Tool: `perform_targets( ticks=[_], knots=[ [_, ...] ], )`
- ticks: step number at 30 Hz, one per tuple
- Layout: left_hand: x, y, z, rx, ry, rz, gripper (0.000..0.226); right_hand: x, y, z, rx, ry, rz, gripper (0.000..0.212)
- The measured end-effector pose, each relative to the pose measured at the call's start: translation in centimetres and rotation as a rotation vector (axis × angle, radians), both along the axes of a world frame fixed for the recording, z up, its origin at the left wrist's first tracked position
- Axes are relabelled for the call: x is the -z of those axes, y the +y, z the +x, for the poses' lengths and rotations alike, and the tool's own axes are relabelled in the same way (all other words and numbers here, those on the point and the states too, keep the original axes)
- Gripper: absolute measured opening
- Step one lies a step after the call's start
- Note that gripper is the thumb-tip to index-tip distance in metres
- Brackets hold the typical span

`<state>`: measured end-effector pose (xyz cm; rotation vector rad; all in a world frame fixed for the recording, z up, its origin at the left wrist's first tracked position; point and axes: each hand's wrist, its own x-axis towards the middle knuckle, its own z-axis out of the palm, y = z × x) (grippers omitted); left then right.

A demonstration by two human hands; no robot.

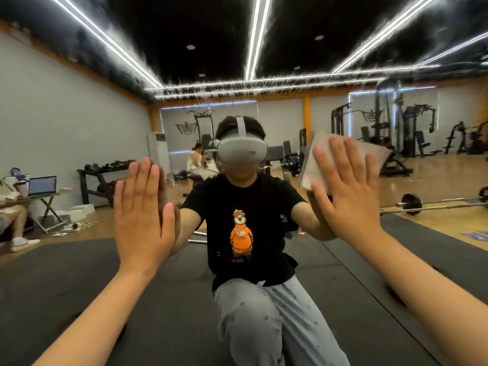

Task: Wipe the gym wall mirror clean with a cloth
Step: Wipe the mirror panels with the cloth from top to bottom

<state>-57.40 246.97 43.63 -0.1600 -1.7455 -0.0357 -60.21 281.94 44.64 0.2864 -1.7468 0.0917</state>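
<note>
The wall mirror [264, 260] fills the whole view and reflects me kneeling in front of it. My left hand [144, 215] lies flat against the glass, fingers straight and together, holding nothing. My right hand [346, 191] presses a folded pale cloth [375, 154] flat on the mirror with straight, spread fingers. The cloth sticks out above and to both sides of the fingers. Both forearms reach in from the bottom corners.
Everything else is a reflection: dark floor mats [66, 273], a barbell [412, 204] on the wooden floor at right, weight machines [396, 133] at the back right, a dumbbell rack [105, 175] and a folding table with a laptop [42, 184] at left, and people seated in the background.
</note>
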Motion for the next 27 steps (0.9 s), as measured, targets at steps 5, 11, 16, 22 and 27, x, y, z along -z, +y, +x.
perform_targets(
  ticks=[5, 11, 16, 22, 27],
  knots=[
    [0.0, 0.0, 0.0, 0.006, -0.004, 0.001, 0.067, -2.3, -3.0, 0.1, 0.020, 0.035, -0.168, 0.058],
    [0.2, 0.0, -0.3, 0.016, 0.001, 0.019, 0.067, 7.7, -4.8, 0.4, 0.010, -0.004, 0.041, 0.057],
    [0.2, 0.0, -0.2, 0.037, 0.021, 0.028, 0.066, 17.7, -5.8, 1.1, -0.030, -0.095, 0.206, 0.056],
    [0.2, 0.1, -0.3, 0.022, 0.033, 0.027, 0.065, 17.3, -5.9, 1.2, -0.066, -0.075, 0.223, 0.067],
    [0.1, -0.1, -0.2, 0.031, 0.040, 0.017, 0.065, 7.9, -7.5, 1.2, -0.133, -0.010, 0.306, 0.060]
  ],
)
